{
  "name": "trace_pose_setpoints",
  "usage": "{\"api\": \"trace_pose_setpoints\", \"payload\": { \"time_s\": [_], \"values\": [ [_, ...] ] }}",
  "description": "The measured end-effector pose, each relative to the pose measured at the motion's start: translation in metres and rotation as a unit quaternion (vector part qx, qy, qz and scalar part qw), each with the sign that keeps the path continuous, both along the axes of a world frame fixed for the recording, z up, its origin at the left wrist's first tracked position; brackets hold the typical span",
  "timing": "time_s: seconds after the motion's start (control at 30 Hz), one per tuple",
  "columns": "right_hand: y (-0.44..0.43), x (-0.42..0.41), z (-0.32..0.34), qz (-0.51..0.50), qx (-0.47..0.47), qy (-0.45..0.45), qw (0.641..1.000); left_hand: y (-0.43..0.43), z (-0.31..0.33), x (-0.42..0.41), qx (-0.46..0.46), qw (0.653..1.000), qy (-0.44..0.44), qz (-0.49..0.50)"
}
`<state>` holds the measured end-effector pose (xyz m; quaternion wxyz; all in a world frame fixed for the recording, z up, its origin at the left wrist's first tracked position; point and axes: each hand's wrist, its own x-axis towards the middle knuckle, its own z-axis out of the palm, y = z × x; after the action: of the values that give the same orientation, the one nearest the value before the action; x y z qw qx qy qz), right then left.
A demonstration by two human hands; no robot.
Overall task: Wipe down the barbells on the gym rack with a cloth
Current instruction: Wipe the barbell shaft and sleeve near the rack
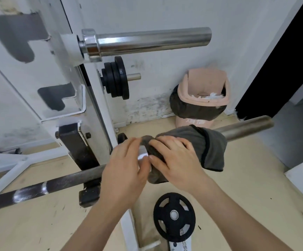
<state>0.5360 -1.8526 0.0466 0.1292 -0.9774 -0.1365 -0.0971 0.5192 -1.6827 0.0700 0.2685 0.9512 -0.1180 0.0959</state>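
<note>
Currently, the cloth point(214, 151) drapes over the lower barbell point(246, 126) sleeve, hiding the collar (a sliver shows). The right hand point(174, 160) grips it, fingers curled over. The left hand point(127, 167) is blurred: finger state cannot be told.

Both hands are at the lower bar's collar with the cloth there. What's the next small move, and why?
Probably slide the grey cloth outward along the sleeve toward its free end. The right hand holds the cloth wrapped over the bar beside the collar, the left hand, blurred, sits at that collar, and the sleeve beyond the cloth is bare, so likely unwiped.
</note>
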Motion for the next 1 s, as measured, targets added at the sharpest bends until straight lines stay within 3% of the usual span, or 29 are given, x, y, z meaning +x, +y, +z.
{"api": "trace_pose_setpoints", "payload": {
  "time_s": [0.13, 0.3, 0.37, 0.43, 0.5, 0.53, 0.57, 0.63, 0.67, 0.7, 0.9, 1.0],
  "values": [
    [-0.019, 0.011, 0.001, -0.019, -0.084, 0.003, 0.996, -0.003, -0.017, 0.013, 0.090, 0.996, 0.012, -0.027],
    [-0.039, 0.037, 0.010, -0.035, -0.008, -0.009, 0.999, 0.002, -0.015, 0.003, 0.080, 0.996, -0.024, -0.041],
    [-0.042, 0.048, 0.018, -0.124, 0.097, -0.010, 0.988, 0.004, -0.014, -0.007, 0.054, 0.996, -0.042, -0.052],
    [-0.034, 0.046, 0.036, -0.200, 0.294, -0.025, 0.934, 0.011, -0.008, -0.013, -0.021, 0.999, -0.031, -0.039],
    [-0.017, 0.029, 0.052, -0.162, 0.445, -0.032, 0.880, 0.019, -0.001, -0.008, -0.094, 0.996, 0.009, -0.003],
    [-0.001, 0.017, 0.053, -0.114, 0.456, -0.007, 0.883, 0.022, 0.002, -0.003, -0.103, 0.994, 0.025, 0.004],
    [0.017, 0.006, 0.048, -0.067, 0.404, 0.026, 0.912, 0.024, 0.002, 0.003, -0.095, 0.995, 0.040, -0.004],
    [0.049, -0.015, 0.020, -0.025, 0.159, 0.022, 0.987, 0.024, 0.000, 0.011, -0.044, 0.996, 0.063, -0.038],
    [0.058, -0.016, 0.009, -0.032, 0.064, -0.001, 0.997, 0.023, -0.002, 0.012, -0.016, 0.996, 0.079, -0.049],
    [0.060, -0.012, 0.005, -0.043, 0.029, -0.008, 0.999, 0.023, -0.004, 0.012, 0.004, 0.994, 0.095, -0.053],
    [0.044, 0.033, 0.021, -0.061, 0.045, 0.027, 0.997, 0.024, -0.009, 0.011, 0.051, 0.994, 0.093, -0.041],
    [-0.001, 0.037, 0.016, -0.104, -0.021, -0.014, 0.994, 0.024, -0.009, 0.007, 0.076, 0.992, 0.078, -0.055]
  ]
}}
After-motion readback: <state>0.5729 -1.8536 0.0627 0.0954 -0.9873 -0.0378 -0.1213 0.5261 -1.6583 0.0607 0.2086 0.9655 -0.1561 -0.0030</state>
